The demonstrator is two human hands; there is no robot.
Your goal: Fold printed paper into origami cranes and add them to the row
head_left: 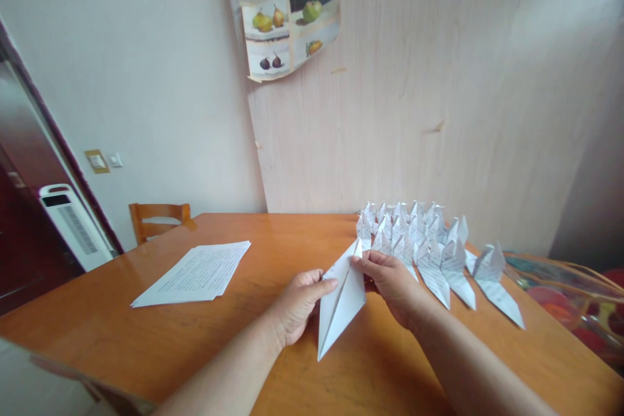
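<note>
A sheet of white paper folded into a long kite shape (345, 302) is held up over the table, with a crease running down its middle and one point downward. My left hand (303, 302) pinches its left edge, thumb on the front face. Near the upper tip, my right hand (390, 283) grips the right edge between thumb and fingers. The fingers behind the paper are partly hidden. Just beyond my right hand stand several rows of folded paper birds (431, 257) with printed text on them.
A stack of printed sheets (195, 273) lies on the left of the orange wooden table (273, 240). A wooden chair (158, 214) stands past its far left edge. At the right edge is a clear plastic bag (570, 305) with reddish things inside. Fruit pictures (291, 32) hang on the board behind.
</note>
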